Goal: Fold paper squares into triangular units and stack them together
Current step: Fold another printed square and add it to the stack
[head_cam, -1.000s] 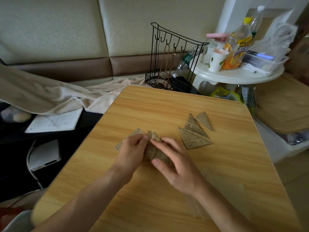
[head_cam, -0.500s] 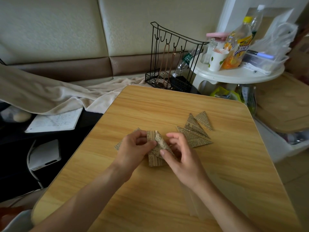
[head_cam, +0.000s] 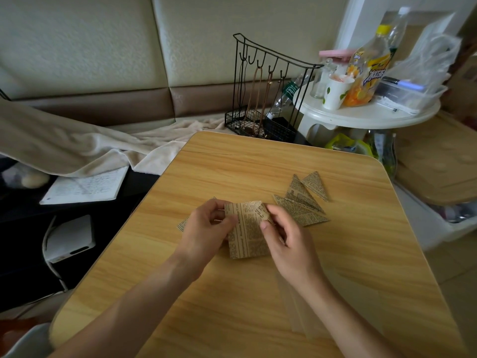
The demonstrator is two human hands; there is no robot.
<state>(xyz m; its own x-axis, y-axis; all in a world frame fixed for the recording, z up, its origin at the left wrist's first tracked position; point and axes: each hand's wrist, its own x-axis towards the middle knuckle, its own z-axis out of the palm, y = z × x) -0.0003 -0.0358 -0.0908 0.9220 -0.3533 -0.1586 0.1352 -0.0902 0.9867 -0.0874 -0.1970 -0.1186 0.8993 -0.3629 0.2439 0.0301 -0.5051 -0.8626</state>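
Note:
A newsprint paper square (head_cam: 246,232) is held just above the wooden table (head_cam: 258,166), partly unfolded, with its top right corner bent over. My left hand (head_cam: 206,228) pinches its upper left edge. My right hand (head_cam: 286,236) pinches the folded top right corner. A pile of folded newsprint triangles (head_cam: 300,202) lies just to the right of my right hand. Another newsprint piece (head_cam: 183,224) peeks out from under my left hand.
Translucent sheets (head_cam: 296,313) lie near the front right under my right forearm. A black wire rack (head_cam: 268,94) stands behind the table's far edge. A white round side table (head_cam: 366,115) with a bottle and cup is at the back right. A blanket and notebook (head_cam: 85,184) lie at left.
The paper has gone from pressed flat under both hands, to lifted as a folded shape, to opened out into a wider sheet held between both hands.

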